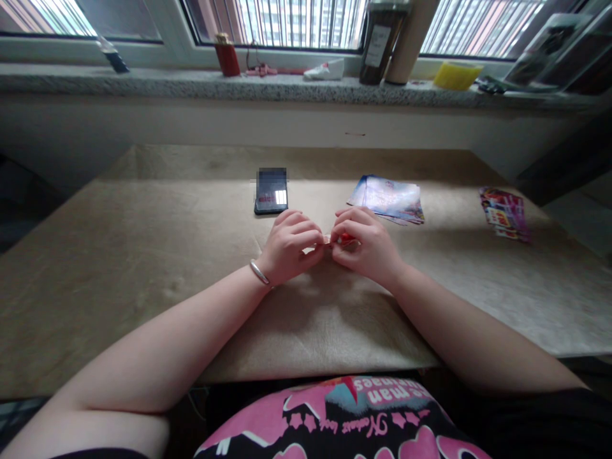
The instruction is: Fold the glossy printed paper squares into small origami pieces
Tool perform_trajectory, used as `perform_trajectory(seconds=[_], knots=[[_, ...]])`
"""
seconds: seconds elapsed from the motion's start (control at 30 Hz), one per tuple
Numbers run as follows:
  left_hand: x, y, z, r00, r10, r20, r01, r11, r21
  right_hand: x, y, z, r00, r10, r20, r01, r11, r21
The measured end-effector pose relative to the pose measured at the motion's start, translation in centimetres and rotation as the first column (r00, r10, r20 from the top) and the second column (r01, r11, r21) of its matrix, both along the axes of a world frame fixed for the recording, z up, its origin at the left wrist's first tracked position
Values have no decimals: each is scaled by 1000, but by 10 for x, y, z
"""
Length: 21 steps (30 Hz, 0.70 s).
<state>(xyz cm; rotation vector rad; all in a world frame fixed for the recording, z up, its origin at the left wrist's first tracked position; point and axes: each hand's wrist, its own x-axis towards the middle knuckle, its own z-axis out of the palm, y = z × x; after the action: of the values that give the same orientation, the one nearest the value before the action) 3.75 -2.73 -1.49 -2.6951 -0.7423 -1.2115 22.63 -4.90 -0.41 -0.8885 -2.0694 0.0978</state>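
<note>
My left hand (295,245) and my right hand (366,245) meet over the middle of the table, both closed, fingertips nearly touching. Between them is a small red and pale thing (345,239), mostly covered by the fingers, so its kind does not show. Its red part sits within my right hand's fingers, and my left thumb and forefinger pinch at its pale left end. Just beyond my left hand lies a dark phone (271,194). A spread stack of bluish picture cards (387,196) lies beyond my right hand.
More colourful packets or cards (505,215) lie at the table's right side. Along the stone windowsill (167,83) stand a red bottle (227,56), a dark lidded jar (380,44), a yellow block (458,75) and other small items. The table (119,268) ends close to my body.
</note>
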Motion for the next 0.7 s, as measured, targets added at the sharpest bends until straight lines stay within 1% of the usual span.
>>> perform_trajectory(seconds=[0.1, 0.27, 0.47, 0.7], knots=[[0, 0, 0, 1000, -3, 16, 3, 1000, -8, 3, 1, 0, 1000, -13, 7, 14, 999, -31], [-1, 0, -1, 1000, 21, 1, -21, 998, -56, 7, 3, 2, 998, -36, 42, 40, 993, -111], [-2, 1, -2, 999, 11, 36, -9, 999, -53, 11, 5, 0, 996, -61, 58, 66, 993, -94], [-3, 0, -2, 999, 29, 31, -27, 997, -66, 16, 7, 0, 995, -63, 80, 68, 995, -69]])
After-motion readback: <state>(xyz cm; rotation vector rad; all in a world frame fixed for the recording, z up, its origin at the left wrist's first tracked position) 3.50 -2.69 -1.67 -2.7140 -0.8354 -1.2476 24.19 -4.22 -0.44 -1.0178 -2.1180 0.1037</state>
